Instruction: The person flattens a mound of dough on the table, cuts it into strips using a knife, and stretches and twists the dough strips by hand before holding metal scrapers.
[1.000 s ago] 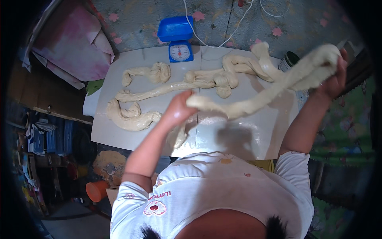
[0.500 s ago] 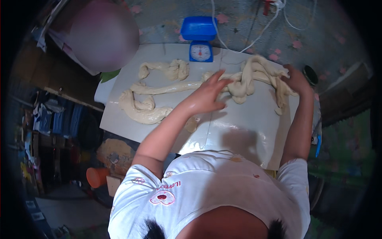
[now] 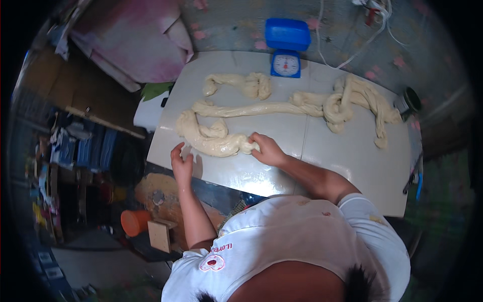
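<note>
While the right hand point(image 3: 266, 150) pinches the near end of the long pale rope of dough point(image 3: 216, 141) on the glossy white table point(image 3: 347, 156), the left hand point(image 3: 181, 163) rests open-fingered at the table's edge — bracing, I'd judge — well short of the blue dial scale point(image 3: 287, 46).

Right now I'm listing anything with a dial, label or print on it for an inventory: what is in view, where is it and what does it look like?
Kitchen scale: far edge of the white table, beyond the dough rope; blue body, blue tray on top, round white dial face.
Shirt print: on the white shirt, lower middle of the picture; small red heart-like badge with red lettering.
No packages, signs or lit screens can be made out.
</note>
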`<state>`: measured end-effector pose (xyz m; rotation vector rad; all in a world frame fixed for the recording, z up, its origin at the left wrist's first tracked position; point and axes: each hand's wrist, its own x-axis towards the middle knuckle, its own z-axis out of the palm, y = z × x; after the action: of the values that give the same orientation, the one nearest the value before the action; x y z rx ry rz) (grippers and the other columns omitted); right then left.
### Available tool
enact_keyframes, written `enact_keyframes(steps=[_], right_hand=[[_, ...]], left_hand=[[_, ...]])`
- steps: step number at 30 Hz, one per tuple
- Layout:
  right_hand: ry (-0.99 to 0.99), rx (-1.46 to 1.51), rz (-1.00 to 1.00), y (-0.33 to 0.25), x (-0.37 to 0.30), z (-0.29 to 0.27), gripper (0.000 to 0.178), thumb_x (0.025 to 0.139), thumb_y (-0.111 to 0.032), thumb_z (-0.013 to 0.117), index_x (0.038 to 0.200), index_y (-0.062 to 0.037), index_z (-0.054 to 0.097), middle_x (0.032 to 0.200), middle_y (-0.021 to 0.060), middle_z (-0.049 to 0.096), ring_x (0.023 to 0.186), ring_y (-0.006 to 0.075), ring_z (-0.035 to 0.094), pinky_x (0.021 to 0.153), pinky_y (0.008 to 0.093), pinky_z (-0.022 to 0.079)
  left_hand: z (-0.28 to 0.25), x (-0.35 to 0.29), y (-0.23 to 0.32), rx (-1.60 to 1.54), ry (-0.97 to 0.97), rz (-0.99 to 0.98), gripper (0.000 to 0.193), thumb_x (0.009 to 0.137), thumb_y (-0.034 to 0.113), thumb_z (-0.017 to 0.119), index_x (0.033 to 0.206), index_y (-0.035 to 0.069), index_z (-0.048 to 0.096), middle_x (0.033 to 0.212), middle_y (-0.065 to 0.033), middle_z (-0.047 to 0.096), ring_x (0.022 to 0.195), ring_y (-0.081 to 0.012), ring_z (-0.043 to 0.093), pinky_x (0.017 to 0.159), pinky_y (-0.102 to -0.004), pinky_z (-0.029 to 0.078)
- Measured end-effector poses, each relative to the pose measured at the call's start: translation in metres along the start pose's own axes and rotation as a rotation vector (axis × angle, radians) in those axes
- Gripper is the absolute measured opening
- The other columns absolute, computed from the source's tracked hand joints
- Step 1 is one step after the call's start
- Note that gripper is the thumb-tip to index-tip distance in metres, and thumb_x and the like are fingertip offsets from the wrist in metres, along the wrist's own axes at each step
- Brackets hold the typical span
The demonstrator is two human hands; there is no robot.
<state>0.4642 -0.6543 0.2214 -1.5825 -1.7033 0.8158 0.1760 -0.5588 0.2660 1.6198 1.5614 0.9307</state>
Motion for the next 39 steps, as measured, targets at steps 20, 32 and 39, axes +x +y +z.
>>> enact_keyframes(steps=[20,32,39], right_hand=[[1.021,-0.218,0.607,-0.082,-0.173,-0.2,0.061,0.076,-0.031,0.068,0.13,-0.0089,0.05,0.136,0.0186,0.045,0.123,0.0343,0.045,0.103,0.0512,0.035],[0.939,0.258,0.003,-0.093,-0.114,-0.086,0.03,0.076,0.001,0.064,0.103,-0.0074,0.058,0.097,0.0023,0.06,0.094,0.0129,0.057,0.083,0.0281,0.046],[1.439,0.496,-0.541,-0.098,-0.23,-0.271,0.025,0.089,-0.014,0.056,0.112,-0.0051,0.053,0.105,0.009,0.062,0.095,0.0232,0.061,0.089,0.0367,0.05]], left_hand=[[0.085,0.062,0.059,0.168,-0.507,0.852,0.027,0.074,0.008,0.063,0.099,0.003,0.055,0.095,-0.0174,0.058,0.09,-0.038,0.057,0.077,-0.0434,0.047],[0.087,-0.032,0.101,-0.034,-0.626,1.056,0.051,0.062,0.019,0.081,0.104,0.004,0.057,0.103,-0.0145,0.061,0.104,-0.0341,0.055,0.09,-0.0466,0.04],[0.12,-0.026,0.06,0.273,-0.783,1.128,0.057,0.066,0.027,0.078,0.114,0.006,0.057,0.104,-0.0138,0.062,0.104,-0.0319,0.055,0.098,-0.0459,0.034]])
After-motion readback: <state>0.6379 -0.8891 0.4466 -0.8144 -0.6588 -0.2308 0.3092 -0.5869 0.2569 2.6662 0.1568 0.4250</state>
